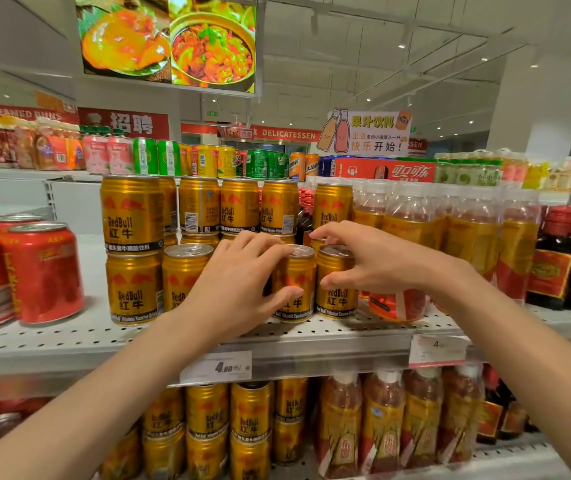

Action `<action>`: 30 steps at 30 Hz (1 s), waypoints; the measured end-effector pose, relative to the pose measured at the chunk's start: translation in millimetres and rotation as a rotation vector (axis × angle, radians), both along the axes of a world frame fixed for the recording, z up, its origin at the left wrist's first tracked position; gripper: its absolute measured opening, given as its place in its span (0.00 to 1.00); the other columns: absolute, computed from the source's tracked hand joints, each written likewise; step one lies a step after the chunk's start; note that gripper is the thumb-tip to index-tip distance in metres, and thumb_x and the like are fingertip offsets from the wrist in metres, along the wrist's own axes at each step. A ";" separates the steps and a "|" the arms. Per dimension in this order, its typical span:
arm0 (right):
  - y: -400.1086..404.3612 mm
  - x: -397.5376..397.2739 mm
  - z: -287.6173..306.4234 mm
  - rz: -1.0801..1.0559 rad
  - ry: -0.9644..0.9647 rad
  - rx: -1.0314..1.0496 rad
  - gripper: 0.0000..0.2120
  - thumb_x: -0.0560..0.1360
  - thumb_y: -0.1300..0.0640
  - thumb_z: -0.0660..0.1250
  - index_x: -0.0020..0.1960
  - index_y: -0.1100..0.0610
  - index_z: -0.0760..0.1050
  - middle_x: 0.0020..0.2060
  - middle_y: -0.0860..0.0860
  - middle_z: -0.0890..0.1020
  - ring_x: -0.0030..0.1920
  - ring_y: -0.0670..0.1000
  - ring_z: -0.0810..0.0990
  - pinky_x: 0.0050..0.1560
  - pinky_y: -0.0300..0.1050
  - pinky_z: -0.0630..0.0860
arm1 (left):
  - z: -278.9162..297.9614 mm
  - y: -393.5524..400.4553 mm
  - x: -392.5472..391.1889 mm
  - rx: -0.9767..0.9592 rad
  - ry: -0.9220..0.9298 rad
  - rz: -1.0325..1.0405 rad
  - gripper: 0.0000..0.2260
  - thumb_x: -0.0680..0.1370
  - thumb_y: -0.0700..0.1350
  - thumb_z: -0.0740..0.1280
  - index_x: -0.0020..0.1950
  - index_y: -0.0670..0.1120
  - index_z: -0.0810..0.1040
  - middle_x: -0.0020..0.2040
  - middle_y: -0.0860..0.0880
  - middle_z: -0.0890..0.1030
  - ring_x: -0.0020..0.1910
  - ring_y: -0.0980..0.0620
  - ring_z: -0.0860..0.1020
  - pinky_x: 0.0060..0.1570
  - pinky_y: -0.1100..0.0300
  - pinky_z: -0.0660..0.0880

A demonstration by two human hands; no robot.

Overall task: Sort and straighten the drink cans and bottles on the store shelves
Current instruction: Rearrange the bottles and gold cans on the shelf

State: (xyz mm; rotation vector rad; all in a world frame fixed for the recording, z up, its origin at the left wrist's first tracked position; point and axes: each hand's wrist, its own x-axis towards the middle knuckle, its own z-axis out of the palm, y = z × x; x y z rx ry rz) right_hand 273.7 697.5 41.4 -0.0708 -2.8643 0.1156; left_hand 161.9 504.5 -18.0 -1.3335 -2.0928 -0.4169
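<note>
Gold Red Bull cans stand in two stacked layers on the perforated middle shelf (363, 329). My left hand (239, 285) wraps one front-row gold can (299, 271), thumb on its front, fingers over its top. My right hand (370, 259) grips the neighbouring gold can (337, 299) from the right, fingers across its lid, thumb on its side. Both cans stand upright and almost touch each other. Left of them are another front-row gold can (182, 271) and a two-high stack (133, 247).
Red cans (42, 271) stand at the left of the shelf, amber tea bottles (415, 233) right of the gold cans, dark bottles (561, 261) far right. The upper shelf carries mixed cans and a Coca-Cola box (386, 169). The lower shelf holds gold cans (249, 420) and tea bottles (381, 420).
</note>
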 end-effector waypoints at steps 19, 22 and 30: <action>-24.1 -9.2 -27.6 0.060 0.206 -0.021 0.29 0.75 0.36 0.67 0.73 0.45 0.71 0.70 0.43 0.75 0.70 0.45 0.72 0.72 0.55 0.70 | -4.2 -59.5 -20.4 0.048 -0.024 0.107 0.28 0.77 0.67 0.59 0.72 0.54 0.73 0.67 0.55 0.76 0.67 0.52 0.71 0.67 0.51 0.69; -23.0 -8.1 -33.1 0.058 0.253 -0.004 0.31 0.73 0.32 0.63 0.72 0.46 0.73 0.68 0.44 0.77 0.70 0.45 0.72 0.71 0.56 0.70 | -8.3 -58.0 -21.3 0.079 -0.029 0.101 0.28 0.78 0.67 0.58 0.71 0.53 0.74 0.66 0.54 0.76 0.67 0.51 0.71 0.67 0.49 0.69; -31.2 16.2 -64.3 -0.014 0.433 -0.163 0.31 0.76 0.36 0.66 0.75 0.47 0.70 0.78 0.45 0.64 0.79 0.45 0.57 0.79 0.52 0.57 | -22.2 -73.0 -7.2 0.374 -0.156 -0.069 0.23 0.78 0.58 0.66 0.70 0.51 0.76 0.67 0.55 0.77 0.69 0.55 0.71 0.71 0.54 0.68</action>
